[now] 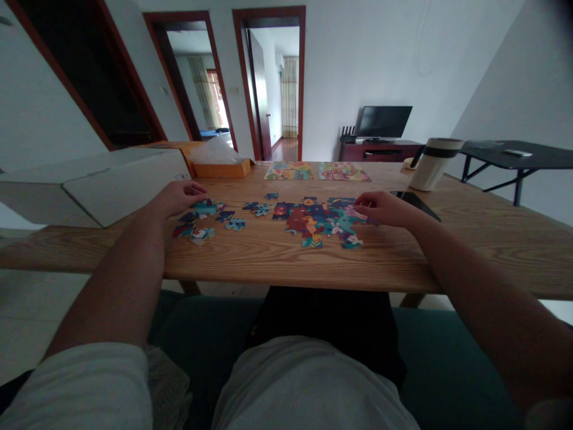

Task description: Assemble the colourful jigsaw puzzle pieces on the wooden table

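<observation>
A partly joined jigsaw puzzle [308, 221] lies on the wooden table [250, 260], showing colourful animals on dark blue. Over its upper right edge is my right hand [382, 208], fingers and thumb bent together at a puzzle piece there, which the fingers largely cover. My left hand [176, 197] hovers by the loose puzzle pieces [208, 208] at the left, its fingers loosely curved and apart with nothing visible in them. More loose pieces [236, 223] lie between that group and the joined part, and one small piece [271, 196] sits farther back.
A long white box [98, 179] stands at the left, beside an orange tray [224, 169] holding clear plastic. Two picture sheets [290, 171] lie at the back. At the right are a dark flat phone or tablet [418, 204] and a white mug [433, 166] with a dark handle.
</observation>
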### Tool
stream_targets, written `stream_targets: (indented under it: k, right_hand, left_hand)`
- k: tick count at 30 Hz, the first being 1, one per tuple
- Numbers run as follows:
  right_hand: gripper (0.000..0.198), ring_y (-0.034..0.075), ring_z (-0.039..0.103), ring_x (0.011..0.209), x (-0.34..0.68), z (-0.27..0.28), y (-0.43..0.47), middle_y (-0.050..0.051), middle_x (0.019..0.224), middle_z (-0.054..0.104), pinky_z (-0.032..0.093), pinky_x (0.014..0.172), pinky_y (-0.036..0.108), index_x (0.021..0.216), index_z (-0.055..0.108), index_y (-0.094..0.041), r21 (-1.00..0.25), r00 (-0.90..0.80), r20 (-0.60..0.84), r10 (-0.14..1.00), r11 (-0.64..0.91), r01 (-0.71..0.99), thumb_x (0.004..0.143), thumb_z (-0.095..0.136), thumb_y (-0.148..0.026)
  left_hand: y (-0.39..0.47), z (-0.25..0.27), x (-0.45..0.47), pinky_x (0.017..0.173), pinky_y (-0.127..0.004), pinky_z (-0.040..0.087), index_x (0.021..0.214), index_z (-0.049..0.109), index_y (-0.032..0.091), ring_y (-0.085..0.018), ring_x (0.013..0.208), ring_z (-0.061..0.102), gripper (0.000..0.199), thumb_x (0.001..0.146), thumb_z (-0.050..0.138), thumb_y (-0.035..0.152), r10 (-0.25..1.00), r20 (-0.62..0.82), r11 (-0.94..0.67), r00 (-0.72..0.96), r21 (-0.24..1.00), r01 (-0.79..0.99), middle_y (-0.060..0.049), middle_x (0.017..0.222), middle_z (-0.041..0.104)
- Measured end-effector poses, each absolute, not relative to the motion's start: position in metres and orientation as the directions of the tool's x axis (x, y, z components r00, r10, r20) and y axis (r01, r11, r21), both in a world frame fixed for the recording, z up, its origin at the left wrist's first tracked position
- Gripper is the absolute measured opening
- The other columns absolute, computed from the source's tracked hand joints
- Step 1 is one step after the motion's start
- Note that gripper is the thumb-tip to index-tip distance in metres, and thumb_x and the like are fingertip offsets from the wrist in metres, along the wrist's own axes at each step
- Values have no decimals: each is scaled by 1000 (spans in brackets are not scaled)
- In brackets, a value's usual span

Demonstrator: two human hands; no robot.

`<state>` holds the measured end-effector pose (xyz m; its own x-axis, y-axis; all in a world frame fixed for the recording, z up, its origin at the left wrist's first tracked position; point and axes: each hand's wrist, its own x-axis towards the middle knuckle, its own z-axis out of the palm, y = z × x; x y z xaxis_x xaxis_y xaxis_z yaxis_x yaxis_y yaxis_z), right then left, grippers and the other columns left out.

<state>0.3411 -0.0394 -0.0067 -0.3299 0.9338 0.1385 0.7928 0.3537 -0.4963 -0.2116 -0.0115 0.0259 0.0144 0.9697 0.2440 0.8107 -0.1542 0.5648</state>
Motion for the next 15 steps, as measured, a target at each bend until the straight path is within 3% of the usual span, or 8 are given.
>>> stream_targets:
  k: [4,9,15]
  right_hand:
    - [31,19,65,66,344,-8,-37,9,88,73,49,57,32,99,68,-20,-483,-342,140,929,366,796,94,57,-48]
    - [34,21,66,71,346,-10,-33,9,89,73,50,61,33,99,69,-20,-459,-359,152,921,388,800,92,58,-51]
    - [35,21,64,69,344,-8,-36,10,89,73,49,61,33,98,69,-19,-465,-362,144,921,386,797,92,57,-51]
  left_hand:
    - [-18,31,-206,82,-29,48,105,66,9,-12,80,59,52,76,77,51,970,242,-156,12,584,797,3,86,72]
    - [-28,35,-198,69,-26,48,114,64,6,-11,73,56,54,85,68,51,973,229,-122,-12,561,819,1,90,75]
    - [-23,28,-203,73,-30,58,127,54,1,-14,90,65,60,86,70,43,968,248,-207,40,700,683,-7,110,75]
